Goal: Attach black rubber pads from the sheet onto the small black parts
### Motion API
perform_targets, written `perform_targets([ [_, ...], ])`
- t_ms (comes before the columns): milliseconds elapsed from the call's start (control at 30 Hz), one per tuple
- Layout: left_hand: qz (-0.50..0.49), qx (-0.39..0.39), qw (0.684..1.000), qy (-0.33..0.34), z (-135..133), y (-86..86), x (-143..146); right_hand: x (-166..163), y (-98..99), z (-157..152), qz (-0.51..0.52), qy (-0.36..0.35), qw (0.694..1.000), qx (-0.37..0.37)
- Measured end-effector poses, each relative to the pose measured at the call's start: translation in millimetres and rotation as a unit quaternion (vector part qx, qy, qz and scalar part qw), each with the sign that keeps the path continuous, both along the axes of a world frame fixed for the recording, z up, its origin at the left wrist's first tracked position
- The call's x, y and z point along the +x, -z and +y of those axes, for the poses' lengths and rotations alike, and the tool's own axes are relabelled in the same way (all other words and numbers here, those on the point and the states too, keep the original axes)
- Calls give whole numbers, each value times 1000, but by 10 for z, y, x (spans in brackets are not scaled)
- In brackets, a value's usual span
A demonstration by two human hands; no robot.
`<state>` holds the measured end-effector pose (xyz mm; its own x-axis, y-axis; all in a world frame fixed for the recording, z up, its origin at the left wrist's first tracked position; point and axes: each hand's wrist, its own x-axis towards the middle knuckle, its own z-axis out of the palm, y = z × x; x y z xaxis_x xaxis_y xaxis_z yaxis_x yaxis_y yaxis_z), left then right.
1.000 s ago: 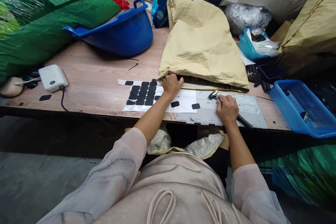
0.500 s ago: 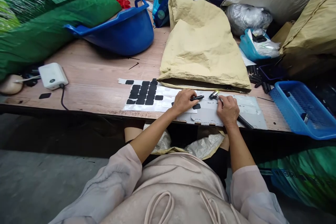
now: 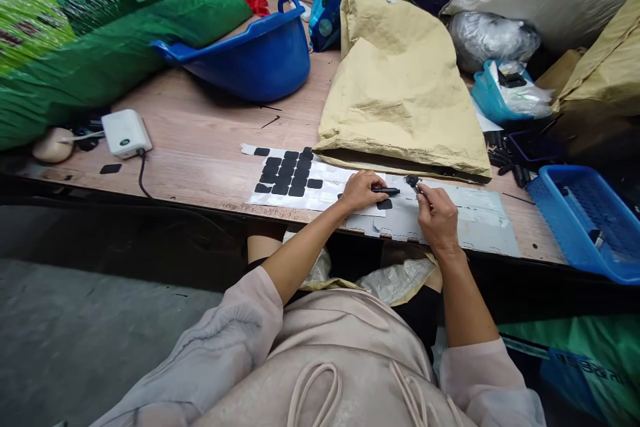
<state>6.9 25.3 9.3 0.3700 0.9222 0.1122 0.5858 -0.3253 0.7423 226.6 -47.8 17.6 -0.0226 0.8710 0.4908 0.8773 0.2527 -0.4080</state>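
My left hand (image 3: 363,190) is closed around a short black rod-like piece (image 3: 387,191), which points right over the white sheet. In my right hand (image 3: 439,217) is a small mallet (image 3: 413,180), gripped just behind its head, whose round black face shows just right of the black piece. The hand and forearm hide its handle. Beneath the black piece lies a dark rounded pad (image 3: 385,204). To the left, rows of similar black rounded pads (image 3: 283,177) lie on the white sheet (image 3: 330,199). A grey board (image 3: 480,227) is under my right hand.
A yellow paper sack (image 3: 400,80) lies just beyond my hands. Back left stands a blue basin (image 3: 250,60), near a white box (image 3: 125,132) with a cable. A blue basket (image 3: 590,220) is at the right edge, with black pieces (image 3: 505,157) behind it.
The mallet has turned, so its black face shows and its handle is now hidden. My left hand still holds the black piece. The whole view has shifted slightly.
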Motion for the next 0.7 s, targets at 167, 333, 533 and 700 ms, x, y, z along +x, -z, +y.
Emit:
perform_targets([
  [167,-24,-10,1000,12,19,8,-33,-241,-136,-77,36,-50,998,1],
  [333,-29,2,999,15,23,18,-34,-323,-84,-96,4,-57,998,-11],
  [533,-30,0,999,15,19,18,-29,-256,-94,-96,-11,-32,999,-3],
  [700,-19,3,1000,11,23,21,-35,-218,-67,-119,-9,-27,999,-13],
])
